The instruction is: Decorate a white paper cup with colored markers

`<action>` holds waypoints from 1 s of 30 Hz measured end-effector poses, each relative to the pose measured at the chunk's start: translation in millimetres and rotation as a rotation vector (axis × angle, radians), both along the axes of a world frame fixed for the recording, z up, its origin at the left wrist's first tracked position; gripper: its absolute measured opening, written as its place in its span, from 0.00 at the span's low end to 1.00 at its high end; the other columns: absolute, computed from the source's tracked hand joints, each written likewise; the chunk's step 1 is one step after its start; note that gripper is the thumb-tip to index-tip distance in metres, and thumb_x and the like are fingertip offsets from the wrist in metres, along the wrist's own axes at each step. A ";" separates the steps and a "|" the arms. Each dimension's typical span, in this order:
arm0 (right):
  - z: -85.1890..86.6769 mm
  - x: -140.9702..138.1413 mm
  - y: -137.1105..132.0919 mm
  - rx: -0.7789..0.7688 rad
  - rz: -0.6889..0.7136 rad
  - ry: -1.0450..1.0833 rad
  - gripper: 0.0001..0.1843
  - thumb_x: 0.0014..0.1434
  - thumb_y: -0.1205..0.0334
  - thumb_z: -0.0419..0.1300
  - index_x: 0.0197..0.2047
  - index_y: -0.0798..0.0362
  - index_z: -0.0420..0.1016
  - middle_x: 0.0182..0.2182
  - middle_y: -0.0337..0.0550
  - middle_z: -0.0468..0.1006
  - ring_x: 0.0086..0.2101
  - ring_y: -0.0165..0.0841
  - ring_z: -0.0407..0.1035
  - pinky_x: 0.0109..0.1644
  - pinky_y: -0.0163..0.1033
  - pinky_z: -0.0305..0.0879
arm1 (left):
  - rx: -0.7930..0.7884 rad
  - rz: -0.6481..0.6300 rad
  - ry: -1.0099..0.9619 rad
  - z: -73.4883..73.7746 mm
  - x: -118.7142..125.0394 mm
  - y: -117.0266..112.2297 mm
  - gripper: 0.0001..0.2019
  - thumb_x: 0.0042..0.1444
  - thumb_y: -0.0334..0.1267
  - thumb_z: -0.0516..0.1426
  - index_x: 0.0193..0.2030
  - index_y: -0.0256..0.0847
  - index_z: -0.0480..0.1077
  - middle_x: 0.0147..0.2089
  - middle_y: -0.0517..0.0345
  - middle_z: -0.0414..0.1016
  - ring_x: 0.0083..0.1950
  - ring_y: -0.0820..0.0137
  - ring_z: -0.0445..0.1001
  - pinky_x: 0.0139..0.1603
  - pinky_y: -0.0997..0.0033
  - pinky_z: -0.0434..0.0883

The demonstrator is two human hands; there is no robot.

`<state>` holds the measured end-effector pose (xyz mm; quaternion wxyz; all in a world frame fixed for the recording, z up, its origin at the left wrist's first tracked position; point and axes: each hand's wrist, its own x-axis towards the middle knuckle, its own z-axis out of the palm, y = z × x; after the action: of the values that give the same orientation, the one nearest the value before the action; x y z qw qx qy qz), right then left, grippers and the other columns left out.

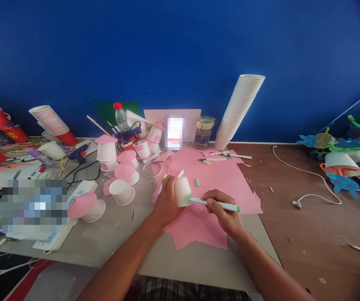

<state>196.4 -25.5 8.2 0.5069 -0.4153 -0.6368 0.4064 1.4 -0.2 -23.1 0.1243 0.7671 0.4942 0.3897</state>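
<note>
My left hand (pixel 167 200) is wrapped round a white paper cup (pixel 182 189), which is turned bottom up and slightly tilted. Green pen strokes cover the lower right part of the cup's side. Between the fingers of my right hand (pixel 225 211) is a white felt-tip pen (pixel 228 206) with a green end; its tip meets the cup beside the strokes. A small green pen cap (pixel 197 182) lies behind the cup on the pink paper (pixel 239 188). The palm side of my left hand is hidden.
Paper cups with pink tops (pixel 125 171) stand left of my hands, near a white power strip (pixel 70 217). Behind are a tall leaning cup stack (pixel 239 113), a glass jar (pixel 203 133) and several pens (pixel 215 159). A white cable (pixel 311 171) crosses the brown table at right.
</note>
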 end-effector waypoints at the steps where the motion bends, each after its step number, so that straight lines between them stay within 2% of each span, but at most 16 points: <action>1: -0.2 -1.0 -0.4 0.003 -0.001 0.008 0.09 0.60 0.60 0.56 0.34 0.52 0.77 0.20 0.37 0.71 0.21 0.30 0.63 0.24 0.35 0.59 | -0.002 -0.001 0.000 -0.2 0.0 0.1 0.39 0.47 0.33 0.64 0.63 0.39 0.48 0.58 0.39 0.58 0.60 0.52 0.65 0.56 0.50 0.72; 7: 6.9 -8.4 -2.8 0.080 -0.005 -0.080 0.09 0.60 0.60 0.56 0.35 0.52 0.77 0.20 0.38 0.72 0.21 0.30 0.64 0.24 0.35 0.61 | -0.010 0.012 0.002 1.4 1.1 -0.3 0.37 0.48 0.34 0.63 0.62 0.38 0.50 0.58 0.38 0.58 0.62 0.51 0.63 0.54 0.51 0.73; 13: 8.7 -9.5 -2.6 0.113 -0.015 -0.142 0.09 0.59 0.61 0.56 0.33 0.52 0.76 0.20 0.39 0.73 0.21 0.30 0.65 0.24 0.35 0.60 | -0.012 0.008 -0.002 2.2 1.6 -0.5 0.38 0.47 0.33 0.63 0.63 0.38 0.49 0.57 0.39 0.59 0.60 0.52 0.65 0.53 0.52 0.73; 20: 11.3 -4.2 -1.5 0.082 0.000 -0.167 0.11 0.58 0.64 0.53 0.28 0.53 0.74 0.19 0.38 0.70 0.20 0.29 0.62 0.24 0.34 0.58 | -0.074 -0.003 -0.019 4.5 1.0 -2.3 0.38 0.49 0.34 0.63 0.64 0.38 0.49 0.58 0.40 0.58 0.58 0.54 0.66 0.52 0.55 0.73; 25: 3.8 0.8 -0.5 0.038 0.027 -0.112 0.11 0.59 0.63 0.54 0.28 0.53 0.74 0.19 0.37 0.69 0.20 0.28 0.60 0.23 0.34 0.55 | -0.055 -0.013 -0.016 3.9 0.1 -1.6 0.38 0.49 0.35 0.63 0.64 0.36 0.50 0.58 0.39 0.58 0.56 0.55 0.67 0.51 0.56 0.73; 30: -3.4 -0.1 -1.6 0.034 0.014 -0.018 0.09 0.60 0.61 0.56 0.34 0.52 0.77 0.20 0.37 0.72 0.21 0.29 0.63 0.24 0.34 0.60 | -0.029 -0.008 -0.011 2.0 0.8 -0.1 0.39 0.49 0.34 0.63 0.65 0.36 0.48 0.56 0.40 0.59 0.56 0.55 0.66 0.50 0.55 0.74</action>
<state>196.2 -27.1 4.8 0.5054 -0.4059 -0.6508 0.3953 2.2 -0.3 -21.1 0.1396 0.7651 0.4958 0.3863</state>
